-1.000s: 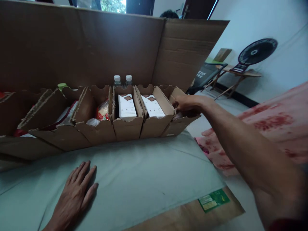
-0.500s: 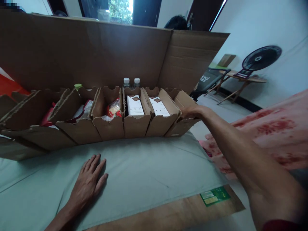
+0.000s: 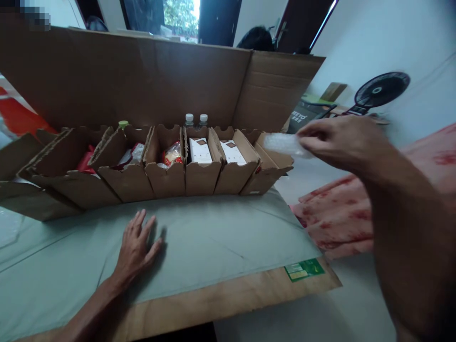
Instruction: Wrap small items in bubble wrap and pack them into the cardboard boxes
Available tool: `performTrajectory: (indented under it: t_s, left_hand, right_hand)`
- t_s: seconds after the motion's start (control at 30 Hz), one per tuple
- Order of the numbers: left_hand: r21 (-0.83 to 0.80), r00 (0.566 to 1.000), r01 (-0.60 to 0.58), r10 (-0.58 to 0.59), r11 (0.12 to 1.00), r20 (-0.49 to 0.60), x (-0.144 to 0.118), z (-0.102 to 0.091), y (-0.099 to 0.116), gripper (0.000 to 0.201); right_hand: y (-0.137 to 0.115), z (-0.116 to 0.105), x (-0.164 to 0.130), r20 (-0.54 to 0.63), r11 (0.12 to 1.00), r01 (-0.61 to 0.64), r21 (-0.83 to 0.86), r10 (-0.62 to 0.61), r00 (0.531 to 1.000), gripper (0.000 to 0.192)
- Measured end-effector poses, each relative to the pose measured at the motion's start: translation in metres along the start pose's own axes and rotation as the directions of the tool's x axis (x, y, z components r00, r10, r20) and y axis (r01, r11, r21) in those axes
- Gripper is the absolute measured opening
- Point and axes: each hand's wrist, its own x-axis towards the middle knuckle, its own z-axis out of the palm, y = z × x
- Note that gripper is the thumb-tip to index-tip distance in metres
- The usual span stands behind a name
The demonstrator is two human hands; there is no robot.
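Observation:
My right hand (image 3: 340, 141) is raised to the right of a row of open cardboard boxes (image 3: 164, 178), its fingers pinched on a blurred, clear plastic packet (image 3: 285, 143) held above the rightmost box (image 3: 265, 173). My left hand (image 3: 137, 244) lies flat, fingers spread, on the pale green sheet (image 3: 221, 242) in front of the boxes. Two middle boxes hold white cartons (image 3: 199, 150). Boxes further left hold red and white packets (image 3: 171, 154). Two bottles with white caps (image 3: 195, 118) stand behind the row.
A tall cardboard sheet (image 3: 149, 80) stands behind the boxes. The green sheet lies on a wooden board (image 3: 228, 304) with a green label (image 3: 304, 269). A pink patterned cloth (image 3: 342, 213) lies at right. A black fan (image 3: 381, 90) and folding table stand by the far wall.
My right hand has lifted out of the rightmost box and come up to the right with a clear packet in its fingers. My left hand stays flat on the sheet.

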Motion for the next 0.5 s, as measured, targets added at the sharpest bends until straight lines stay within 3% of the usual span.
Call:
performTrajectory:
  t_s: [0.07, 0.1, 0.17, 0.2, 0.23, 0.27, 0.3, 0.37, 0.4, 0.43, 0.5]
  left_hand:
    - [-0.105, 0.997, -0.024, 0.016, 0.994, -0.077, 0.008, -0.018, 0.036, 0.064]
    - [-0.175, 0.996, -0.048, 0.034, 0.983, -0.084, 0.012, -0.027, 0.055, 0.071]
    - [-0.296, 0.99, -0.125, 0.101, 0.947, -0.093, 0.02, -0.039, 0.086, 0.081]
    - [-0.33, 0.987, -0.158, 0.145, 0.93, -0.064, 0.022, -0.042, 0.094, 0.075]
    - [-0.349, 0.983, -0.175, 0.184, 0.921, -0.008, 0.023, -0.041, 0.096, 0.063]
    - [-0.35, 0.976, -0.168, 0.206, 0.922, 0.076, 0.023, -0.038, 0.092, 0.048]
    - [-0.333, 0.964, -0.142, 0.206, 0.932, 0.165, 0.021, -0.033, 0.083, 0.034]
    - [-0.271, 0.946, -0.065, 0.146, 0.96, 0.29, 0.015, -0.022, 0.055, 0.023]
    - [-0.238, 0.947, -0.033, 0.107, 0.971, 0.304, 0.011, -0.018, 0.042, 0.024]
    - [-0.207, 0.957, -0.015, 0.075, 0.978, 0.281, 0.007, -0.014, 0.031, 0.025]
    - [-0.141, 0.985, -0.02, 0.044, 0.99, 0.165, 0.001, -0.014, 0.019, 0.025]
  right_hand:
    - [-0.014, -0.009, -0.042, 0.043, 0.949, 0.185, 0.256, -0.202, 0.978, 0.022]
    - [-0.028, -0.004, -0.064, 0.107, 0.871, 0.272, 0.409, -0.342, 0.934, 0.022]
    - [-0.062, 0.017, -0.1, 0.163, 0.66, 0.392, 0.641, -0.616, 0.771, 0.022]
    - [-0.079, 0.03, -0.112, 0.151, 0.561, 0.435, 0.704, -0.717, 0.681, 0.022]
    - [-0.093, 0.043, -0.118, 0.14, 0.494, 0.452, 0.743, -0.775, 0.616, 0.022]
    - [-0.102, 0.053, -0.118, 0.126, 0.466, 0.459, 0.757, -0.793, 0.597, 0.022]
    - [-0.106, 0.06, -0.112, 0.12, 0.482, 0.454, 0.749, -0.773, 0.623, 0.023]
    - [-0.101, 0.066, -0.08, 0.125, 0.633, 0.413, 0.655, -0.63, 0.767, 0.022]
    - [-0.095, 0.066, -0.058, 0.13, 0.733, 0.367, 0.573, -0.523, 0.842, 0.022]
    - [-0.088, 0.066, -0.034, 0.135, 0.831, 0.318, 0.456, -0.418, 0.898, 0.021]
    - [-0.078, 0.069, 0.015, 0.203, 0.945, 0.202, 0.258, -0.257, 0.945, 0.022]
